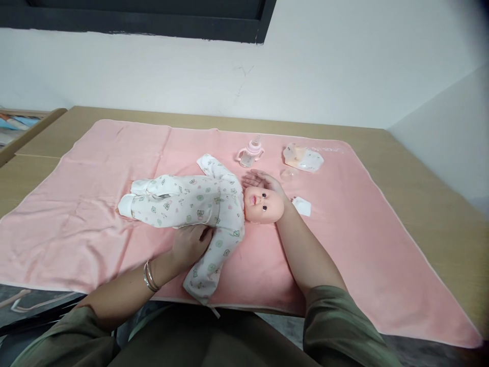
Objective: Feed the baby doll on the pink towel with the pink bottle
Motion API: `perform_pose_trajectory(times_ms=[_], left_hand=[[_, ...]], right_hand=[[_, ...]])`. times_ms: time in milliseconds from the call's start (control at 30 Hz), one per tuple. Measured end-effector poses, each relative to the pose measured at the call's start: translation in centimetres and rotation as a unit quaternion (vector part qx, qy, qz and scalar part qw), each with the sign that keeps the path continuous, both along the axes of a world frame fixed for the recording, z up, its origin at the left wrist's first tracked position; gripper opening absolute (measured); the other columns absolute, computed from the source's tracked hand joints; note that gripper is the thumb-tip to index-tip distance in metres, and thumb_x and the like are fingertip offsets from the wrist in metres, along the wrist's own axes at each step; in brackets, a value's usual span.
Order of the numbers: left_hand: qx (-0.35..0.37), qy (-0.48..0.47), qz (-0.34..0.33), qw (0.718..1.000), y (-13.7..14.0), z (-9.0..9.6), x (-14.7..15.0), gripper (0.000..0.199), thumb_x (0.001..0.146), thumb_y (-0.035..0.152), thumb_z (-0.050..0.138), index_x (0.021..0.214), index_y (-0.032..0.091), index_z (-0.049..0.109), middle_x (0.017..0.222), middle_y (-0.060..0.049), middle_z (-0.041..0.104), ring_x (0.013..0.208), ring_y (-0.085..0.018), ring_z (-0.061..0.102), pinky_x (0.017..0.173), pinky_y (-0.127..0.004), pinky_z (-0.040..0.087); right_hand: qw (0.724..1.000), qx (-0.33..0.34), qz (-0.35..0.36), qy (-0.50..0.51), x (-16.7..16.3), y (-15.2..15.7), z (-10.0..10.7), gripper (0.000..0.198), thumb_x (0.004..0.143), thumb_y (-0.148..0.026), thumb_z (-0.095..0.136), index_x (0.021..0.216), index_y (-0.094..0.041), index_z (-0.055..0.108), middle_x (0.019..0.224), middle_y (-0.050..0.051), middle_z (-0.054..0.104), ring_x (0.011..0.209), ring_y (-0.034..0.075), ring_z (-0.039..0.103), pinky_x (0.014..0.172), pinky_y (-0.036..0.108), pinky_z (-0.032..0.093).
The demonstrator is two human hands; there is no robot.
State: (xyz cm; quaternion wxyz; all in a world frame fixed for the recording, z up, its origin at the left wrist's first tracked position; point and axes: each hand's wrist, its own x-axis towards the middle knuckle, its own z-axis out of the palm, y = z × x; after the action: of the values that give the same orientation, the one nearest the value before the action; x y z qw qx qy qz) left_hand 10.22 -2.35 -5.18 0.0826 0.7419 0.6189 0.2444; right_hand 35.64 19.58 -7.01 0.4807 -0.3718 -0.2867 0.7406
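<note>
A baby doll (198, 201) in a white printed sleepsuit lies on its back across a pink towel (344, 229), head to the right, legs to the left. My right hand (262, 179) is slid under the doll's head (263, 204), palm up, fingers showing beyond it. My left hand (191, 244) rests under the doll's torso at its near side, next to the near sleeve (208, 270). A bracelet circles my left wrist.
A pink baby bottle (250, 153) stands beyond the head. A crumpled clear wrapper (303, 158) and a small clear cap (287, 174) lie to its right. A white folded pad (302, 206) lies beside my right forearm. The wooden table (428, 193) meets a white wall.
</note>
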Motion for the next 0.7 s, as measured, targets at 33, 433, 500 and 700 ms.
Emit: perform_pose_trajectory(times_ms=[33,433,500,700], left_hand=[[-0.002,0.002,-0.003,1.000,0.00,0.07,0.02,0.027,0.100,0.030,0.053,0.088,0.018,0.074,0.083,-0.007,0.078,0.073,-0.022,0.072,0.067,-0.034,0.050],[-0.038,0.022,-0.011,0.999,0.07,0.02,-0.05,0.029,0.101,0.023,0.049,0.082,0.018,0.070,0.081,-0.007,0.076,0.071,-0.020,0.067,0.065,-0.034,0.042],[-0.049,0.026,-0.012,0.998,0.08,0.06,-0.05,0.032,0.102,0.023,0.047,0.080,0.018,0.069,0.080,-0.007,0.075,0.071,-0.020,0.066,0.066,-0.034,0.042],[-0.077,0.032,0.000,0.997,0.16,0.36,0.04,0.030,0.101,0.023,0.049,0.083,0.017,0.072,0.084,-0.009,0.076,0.076,-0.021,0.068,0.068,-0.034,0.042]], right_hand=[[1.000,0.002,0.000,0.000,0.01,-0.01,-0.01,0.028,0.078,-0.026,0.069,0.105,-0.019,0.066,0.104,0.011,0.073,0.102,0.024,0.071,0.090,0.038,0.063],[1.000,0.004,0.008,-0.007,0.05,-0.18,0.31,0.029,0.075,-0.028,0.073,0.103,-0.020,0.066,0.103,0.009,0.073,0.103,0.023,0.071,0.094,0.038,0.062],[1.000,0.004,0.008,-0.005,0.05,-0.17,0.32,0.029,0.075,-0.028,0.073,0.102,-0.020,0.067,0.103,0.009,0.073,0.103,0.023,0.071,0.093,0.037,0.062],[1.000,0.005,0.008,-0.003,0.04,-0.10,0.09,0.031,0.074,-0.029,0.074,0.103,-0.021,0.067,0.103,0.009,0.073,0.103,0.023,0.070,0.094,0.038,0.062]])
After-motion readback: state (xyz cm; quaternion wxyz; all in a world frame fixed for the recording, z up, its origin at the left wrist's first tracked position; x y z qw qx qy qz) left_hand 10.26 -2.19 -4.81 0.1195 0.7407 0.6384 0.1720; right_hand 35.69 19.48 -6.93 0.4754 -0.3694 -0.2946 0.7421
